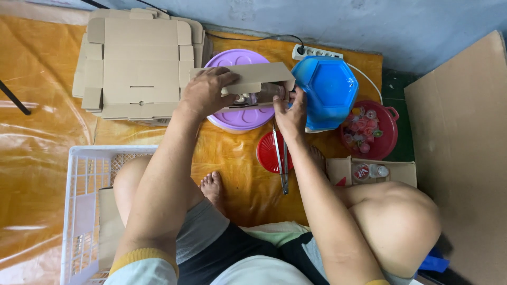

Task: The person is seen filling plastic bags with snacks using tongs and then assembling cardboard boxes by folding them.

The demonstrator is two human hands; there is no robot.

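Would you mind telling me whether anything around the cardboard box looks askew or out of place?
Only mildly: the metal tongs lie across the red lid, overhanging onto the orange mat. The blue bowl sits tilted on its side. Nothing looks spilled or damaged.

A: so what's the person actually wearing? all i can make out is arms.

B: short sleeves, pale grey-white, each with a mustard-yellow band at the cuff. You see the band best on the left sleeve (142, 257); the right sleeve (377, 282) only just peeks in at the bottom edge.

A: and lower down?

B: dark shorts (232, 253), black with a grey panel over the left thigh and another grey bit on the right. There's a light strip of the shirt hem at the very bottom.

A: shoes? gloves? watch?

B: barefoot, one foot (212, 187) showing its toes. Left hand (207, 91) and right hand (291, 117) are both bare, forearms bare too.
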